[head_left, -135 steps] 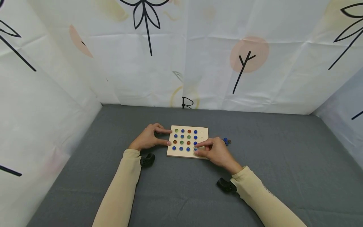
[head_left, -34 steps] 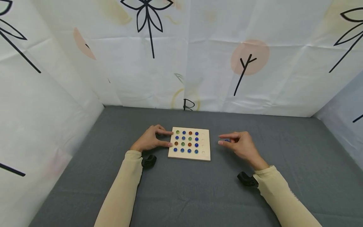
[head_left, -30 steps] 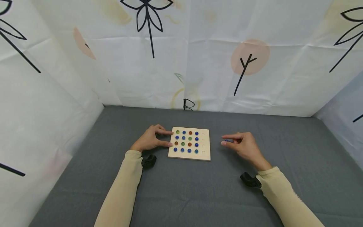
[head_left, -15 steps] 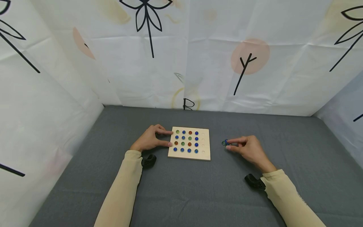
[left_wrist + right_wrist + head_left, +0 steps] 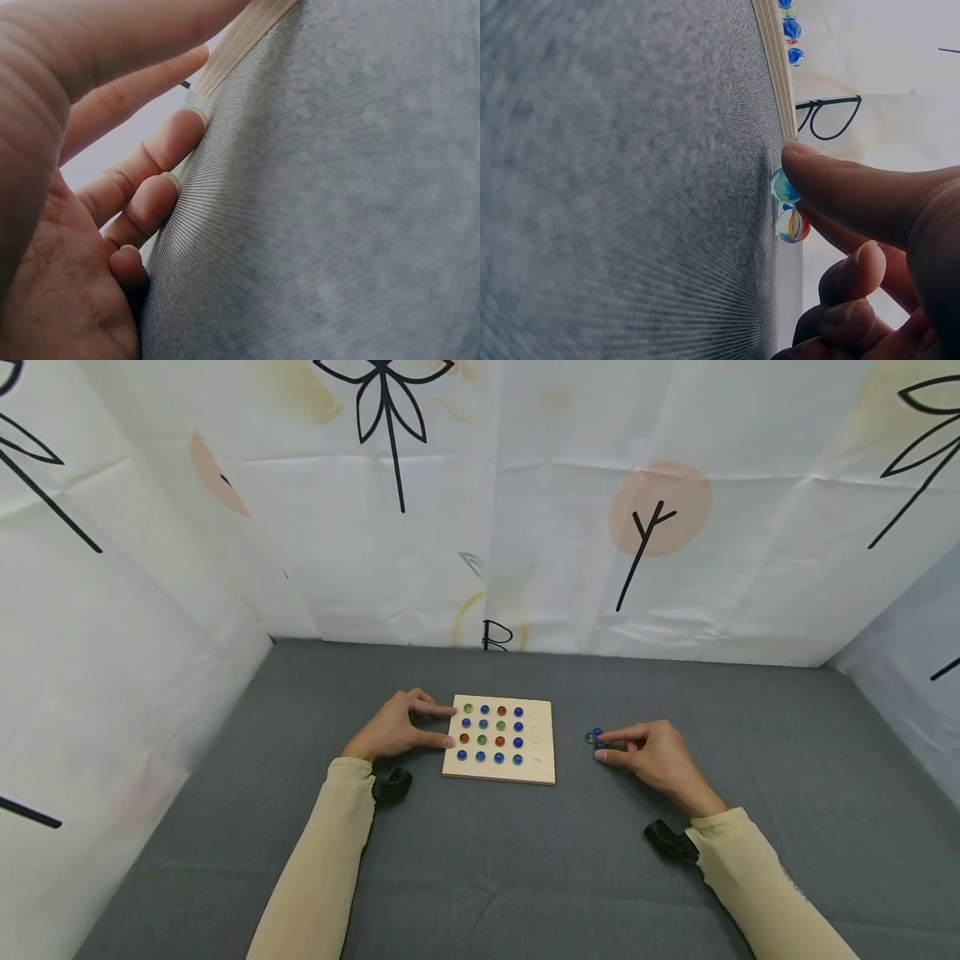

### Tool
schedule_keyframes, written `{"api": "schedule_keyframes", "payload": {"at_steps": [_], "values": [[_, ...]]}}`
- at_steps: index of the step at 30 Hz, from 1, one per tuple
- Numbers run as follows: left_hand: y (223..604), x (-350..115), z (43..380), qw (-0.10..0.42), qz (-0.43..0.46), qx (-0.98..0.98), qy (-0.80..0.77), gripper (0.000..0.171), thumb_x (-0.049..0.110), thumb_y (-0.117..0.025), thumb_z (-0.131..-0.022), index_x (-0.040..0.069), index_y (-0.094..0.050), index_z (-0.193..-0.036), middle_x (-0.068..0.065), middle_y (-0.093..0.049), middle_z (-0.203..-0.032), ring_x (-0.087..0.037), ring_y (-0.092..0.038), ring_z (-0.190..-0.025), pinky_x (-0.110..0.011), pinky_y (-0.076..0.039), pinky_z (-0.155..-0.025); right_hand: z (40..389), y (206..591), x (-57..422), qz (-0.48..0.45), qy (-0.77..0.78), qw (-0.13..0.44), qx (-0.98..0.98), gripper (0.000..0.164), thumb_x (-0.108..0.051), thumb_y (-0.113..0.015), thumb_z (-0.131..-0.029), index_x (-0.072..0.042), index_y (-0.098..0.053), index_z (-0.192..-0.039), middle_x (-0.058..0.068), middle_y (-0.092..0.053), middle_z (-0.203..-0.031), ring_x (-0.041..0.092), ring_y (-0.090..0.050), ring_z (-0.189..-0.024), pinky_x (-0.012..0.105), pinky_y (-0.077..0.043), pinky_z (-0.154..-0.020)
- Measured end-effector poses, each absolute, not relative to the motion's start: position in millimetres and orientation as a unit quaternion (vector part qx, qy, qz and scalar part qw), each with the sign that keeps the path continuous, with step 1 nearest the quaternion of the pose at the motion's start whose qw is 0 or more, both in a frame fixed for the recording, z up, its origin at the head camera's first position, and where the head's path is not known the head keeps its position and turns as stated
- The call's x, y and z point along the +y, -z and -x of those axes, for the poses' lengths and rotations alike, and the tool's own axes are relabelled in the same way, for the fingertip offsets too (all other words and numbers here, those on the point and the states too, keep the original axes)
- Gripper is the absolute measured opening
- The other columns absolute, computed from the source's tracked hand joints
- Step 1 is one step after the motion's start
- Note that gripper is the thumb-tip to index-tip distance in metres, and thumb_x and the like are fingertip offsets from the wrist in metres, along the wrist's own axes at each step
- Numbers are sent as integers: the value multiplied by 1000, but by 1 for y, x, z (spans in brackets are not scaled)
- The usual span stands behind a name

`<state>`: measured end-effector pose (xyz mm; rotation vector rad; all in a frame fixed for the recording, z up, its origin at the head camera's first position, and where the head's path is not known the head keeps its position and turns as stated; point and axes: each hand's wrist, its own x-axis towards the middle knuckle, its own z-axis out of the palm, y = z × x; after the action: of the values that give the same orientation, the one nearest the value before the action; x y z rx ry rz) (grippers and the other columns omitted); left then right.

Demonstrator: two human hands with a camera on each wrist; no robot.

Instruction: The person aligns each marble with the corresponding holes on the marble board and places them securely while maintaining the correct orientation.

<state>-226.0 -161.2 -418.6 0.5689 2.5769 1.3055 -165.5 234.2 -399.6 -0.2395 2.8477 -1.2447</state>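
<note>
Extended fingers of the left hand (image 5: 397, 724) touched the board (image 5: 546, 747), presumably to steady it, while the right hand (image 5: 649, 755) bracketed loose marbles (image 5: 590, 737), its grip undeterminable.

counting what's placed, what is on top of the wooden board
The wooden board holds sixteen marbles in rows of four, with four vacant hollows along its right side. The left hand touches its left edge. The marbles cover whatever lies beneath them.
</note>
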Motion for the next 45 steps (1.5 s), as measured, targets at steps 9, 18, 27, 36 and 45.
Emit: {"api": "schedule_keyframes", "payload": {"at_steps": [9, 18, 27, 36, 45], "values": [[419, -162, 226, 100, -189, 871, -443, 53, 27, -91, -78, 17, -74, -127, -8, -59, -119, -27, -52, -111, -48, -44, -96, 165, 400, 232, 86, 384, 15, 919, 23, -16, -85, -85, -1, -81, -103, -1, -49, -58, 14, -40, -55, 27, -33, -54], [418, -162, 225, 98, -193, 870, -443, 52, 26, -91, -78, 17, -74, -127, -8, -59, -118, -27, -53, -110, -47, -44, -95, 165, 401, 232, 97, 377, 10, 921, 22, -14, -84, -85, -1, -81, -102, -1, -49, -58, 14, -40, -54, 27, -33, -53], [419, -162, 226, 101, -193, 869, -444, 51, 26, -91, -79, 17, -75, -126, -8, -59, -116, -26, -52, -109, -44, -43, -92, 163, 396, 230, 95, 400, 10, 912, 26, -16, -83, -87, 0, -80, -106, -1, -47, -59, 13, -39, -54, 26, -33, -53], [419, -162, 226, 98, -192, 871, -441, 52, 26, -91, -78, 17, -75, -127, -8, -59, -116, -26, -52, -109, -46, -44, -94, 165, 391, 226, 99, 411, -5, 906, 26, -16, -84, -86, -1, -80, -107, 1, -46, -61, 13, -40, -56, 26, -34, -54], [419, -162, 226, 98, -193, 871, -441, 51, 25, -91, -78, 17, -75, -126, -7, -59, -115, -25, -52, -108, -45, -43, -93, 173, 387, 213, 96, 417, 3, 904, 25, -15, -83, -87, -2, -80, -109, 2, -45, -59, 15, -37, -55, 26, -32, -51]]}}
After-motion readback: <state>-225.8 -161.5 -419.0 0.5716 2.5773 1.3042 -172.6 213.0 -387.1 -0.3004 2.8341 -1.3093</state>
